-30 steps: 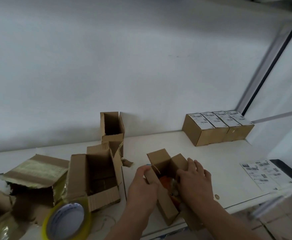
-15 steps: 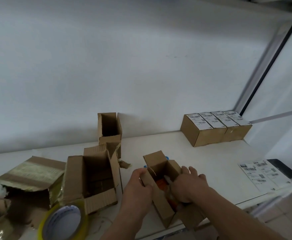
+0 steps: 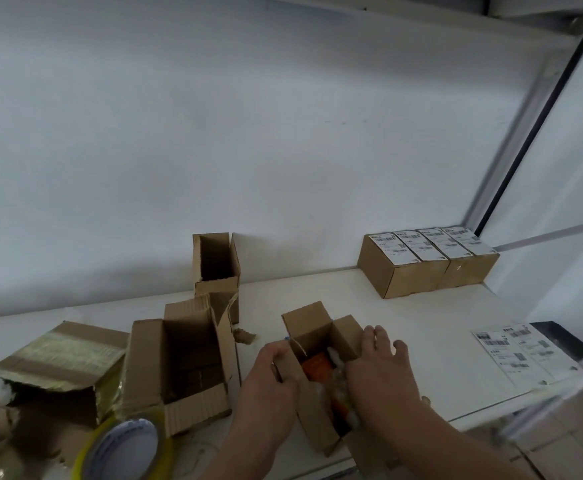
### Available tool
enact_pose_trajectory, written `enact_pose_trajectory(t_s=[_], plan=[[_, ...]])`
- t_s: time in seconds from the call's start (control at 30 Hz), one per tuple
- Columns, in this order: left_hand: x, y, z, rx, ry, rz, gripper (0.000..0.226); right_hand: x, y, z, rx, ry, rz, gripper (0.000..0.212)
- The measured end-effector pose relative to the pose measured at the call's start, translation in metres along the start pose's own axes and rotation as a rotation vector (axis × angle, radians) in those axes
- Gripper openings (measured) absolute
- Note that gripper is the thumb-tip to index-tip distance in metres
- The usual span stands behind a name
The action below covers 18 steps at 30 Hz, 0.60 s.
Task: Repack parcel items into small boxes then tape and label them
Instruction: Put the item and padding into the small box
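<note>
Two bare forearms reach in from the bottom edge toward a small open cardboard box (image 3: 312, 386) at the front of a white table (image 3: 432, 327); the left hand (image 3: 271, 382) grips the box's left wall, fingers curled over its edge; the right hand (image 3: 375, 368) lies over the box's right side, palm down, fingers spread and fairly straight, pressing against the right flap, while whether its thumb holds anything inside is hidden. The box stands with its flaps up, plain brown and unprinted; inside it an orange item (image 3: 317, 370) wrapped in clear, bubbly plastic shows between the two hands.

At the near left corner lies a roll of yellowish clear tape (image 3: 124, 448), blurred by closeness; just behind it a larger corrugated carton (image 3: 179, 365) lies open, and left of that a torn parcel (image 3: 54, 362) covered in tape, with white padding at its ragged edge. At the right edge of the table rests a sheet of shipping labels (image 3: 515, 351) bearing barcodes, the writing too small to read.

Farther back, against the white wall, an empty tall box (image 3: 216, 261) stands open; at the far right, four sealed small boxes (image 3: 425, 263) sit touching in a row, each topped with a white barcode label, its text illegible.
</note>
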State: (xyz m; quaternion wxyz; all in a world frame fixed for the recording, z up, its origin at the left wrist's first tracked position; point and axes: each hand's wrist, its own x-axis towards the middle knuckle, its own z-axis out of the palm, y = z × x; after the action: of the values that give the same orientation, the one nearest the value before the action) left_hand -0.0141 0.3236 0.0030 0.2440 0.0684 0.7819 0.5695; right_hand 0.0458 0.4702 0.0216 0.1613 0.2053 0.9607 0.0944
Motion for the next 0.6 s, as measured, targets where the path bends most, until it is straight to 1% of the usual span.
enact_pose_trajectory(t_s=[0.03,0.1,0.17,0.2,0.27,0.37,0.47,0.53,0.6], plan=[[0.0,-0.001,0.0,0.014,0.008,0.002,0.04,-0.001,-0.005,-0.005,-0.034,0.008,0.01,0.053],[0.0,-0.002,-0.002,0.024,0.027,-0.002,0.039,0.002,-0.012,-0.007,-0.002,-0.092,0.061,0.054],[0.001,-0.004,-0.005,0.023,0.039,-0.018,0.039,0.013,-0.013,-0.001,0.187,-0.231,0.202,0.062],[0.0,-0.004,-0.006,0.016,0.035,-0.024,0.039,0.016,-0.013,0.002,0.287,-0.282,0.266,0.072],[-0.001,-0.005,-0.006,-0.009,0.025,-0.023,0.038,0.023,-0.009,0.003,0.39,-0.375,0.282,0.093],[-0.002,-0.005,-0.003,-0.027,0.02,-0.02,0.037,0.025,-0.006,-0.004,0.506,-0.474,0.262,0.09],[-0.001,-0.004,-0.001,-0.062,0.027,-0.044,0.035,0.031,-0.005,-0.003,0.449,-0.502,0.273,0.1],[0.0,-0.002,0.0,-0.062,0.027,-0.043,0.036,0.033,-0.005,-0.001,0.412,-0.476,0.286,0.1],[0.002,-0.001,0.001,-0.057,0.03,-0.029,0.036,0.036,-0.002,0.0,0.368,-0.449,0.278,0.095]])
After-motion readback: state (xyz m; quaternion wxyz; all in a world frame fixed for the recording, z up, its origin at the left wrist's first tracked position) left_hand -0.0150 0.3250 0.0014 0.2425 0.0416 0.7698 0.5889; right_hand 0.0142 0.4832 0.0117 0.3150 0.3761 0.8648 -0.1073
